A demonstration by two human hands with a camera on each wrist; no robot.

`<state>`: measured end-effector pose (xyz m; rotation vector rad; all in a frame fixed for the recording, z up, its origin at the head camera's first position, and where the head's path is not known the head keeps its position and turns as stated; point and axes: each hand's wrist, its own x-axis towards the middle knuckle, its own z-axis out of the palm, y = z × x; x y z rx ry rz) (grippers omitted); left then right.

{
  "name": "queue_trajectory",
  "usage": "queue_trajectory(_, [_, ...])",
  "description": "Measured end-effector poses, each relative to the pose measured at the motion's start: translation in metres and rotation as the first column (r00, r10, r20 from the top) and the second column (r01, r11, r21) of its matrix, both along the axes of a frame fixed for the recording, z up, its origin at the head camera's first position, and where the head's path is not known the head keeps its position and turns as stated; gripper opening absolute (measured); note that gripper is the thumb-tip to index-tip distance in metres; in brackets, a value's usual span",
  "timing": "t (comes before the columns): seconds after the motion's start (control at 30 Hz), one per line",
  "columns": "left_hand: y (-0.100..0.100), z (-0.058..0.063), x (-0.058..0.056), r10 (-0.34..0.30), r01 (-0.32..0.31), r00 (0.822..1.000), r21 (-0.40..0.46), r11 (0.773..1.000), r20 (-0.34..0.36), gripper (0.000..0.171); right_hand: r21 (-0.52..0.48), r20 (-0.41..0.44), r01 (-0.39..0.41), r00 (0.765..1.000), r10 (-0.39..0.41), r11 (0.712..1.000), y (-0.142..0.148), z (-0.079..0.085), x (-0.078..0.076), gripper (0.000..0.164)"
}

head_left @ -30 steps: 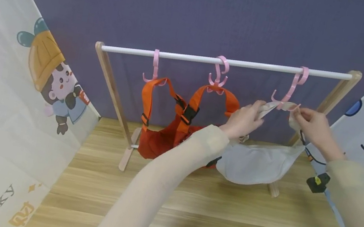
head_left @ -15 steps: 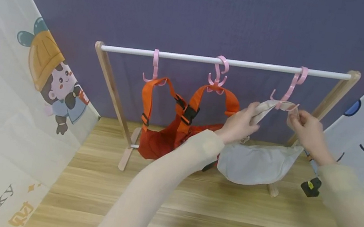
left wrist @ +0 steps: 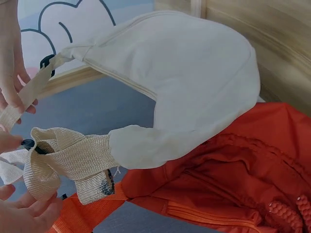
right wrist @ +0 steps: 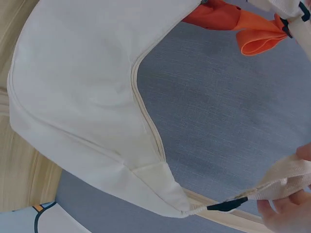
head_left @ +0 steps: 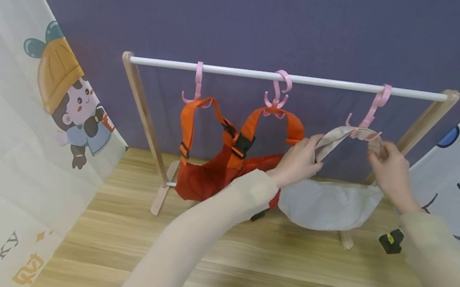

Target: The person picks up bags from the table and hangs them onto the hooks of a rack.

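Observation:
A white crescent-shaped shoulder bag (head_left: 330, 206) hangs by its pale webbing strap (head_left: 331, 140) from the right pink hook (head_left: 372, 109). My left hand (head_left: 299, 162) grips the strap left of the hook. In the left wrist view, a loose fold of webbing (left wrist: 73, 160) lies by the left fingers. My right hand (head_left: 391, 173) pinches the strap just right of the hook; in the right wrist view its fingers (right wrist: 286, 211) hold it above a dark buckle (right wrist: 227, 205). To the left, a red bag (head_left: 205, 177) hangs by orange straps (head_left: 186, 128) from two pink hooks (head_left: 276, 98).
A white rail (head_left: 242, 72) on wooden legs (head_left: 144, 108) carries the hooks. Below lies a wood-grain surface (head_left: 280, 275), with a small black and yellow object (head_left: 391, 241) at right. Printed cartoon panels (head_left: 84, 102) flank the rack, and a blue-grey backdrop (head_left: 253, 14) stands behind it.
My left hand has slid slightly left and down along the strap. The right hand sits a little lower, still pinching the strap. The bag stays on its hook.

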<state>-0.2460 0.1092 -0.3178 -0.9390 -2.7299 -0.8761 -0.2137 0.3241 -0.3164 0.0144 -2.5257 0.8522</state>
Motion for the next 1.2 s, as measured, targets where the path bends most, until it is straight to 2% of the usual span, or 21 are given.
queue_trajectory(0.13, [-0.004,-0.003,0.004,0.001,-0.001,1.0,-0.004,1.0,0.012,0.067,-0.05,0.008,0.008,1.0,-0.007,0.999,-0.002,-0.002,0.003,0.044])
queue_trajectory(0.3, [-0.008,-0.007,0.009,0.005,-0.005,1.0,-0.004,1.0,0.003,0.066,-0.093,-0.058,-0.002,0.998,-0.004,0.996,-0.005,-0.005,0.006,0.042])
queue_trajectory(0.47, [-0.013,-0.012,0.014,-0.001,0.001,1.0,0.01,1.0,-0.002,0.062,-0.087,-0.104,-0.016,0.995,0.007,0.996,-0.006,-0.008,0.008,0.042])
queue_trajectory(0.77, [-0.022,-0.02,0.024,-0.005,0.005,1.0,0.121,0.993,-0.002,0.049,-0.1,-0.187,-0.039,0.982,0.02,0.994,-0.007,-0.012,0.013,0.043])
queue_trajectory(1.03, [-0.038,-0.029,0.035,0.004,-0.009,0.999,0.164,0.986,0.032,0.05,-0.084,-0.181,-0.018,0.983,0.003,0.996,-0.008,-0.015,0.022,0.044])
queue_trajectory(1.2, [-0.052,-0.037,0.041,0.005,-0.013,0.999,0.184,0.983,0.046,0.049,-0.059,-0.214,-0.02,0.977,0.007,0.998,-0.011,-0.018,0.028,0.041])
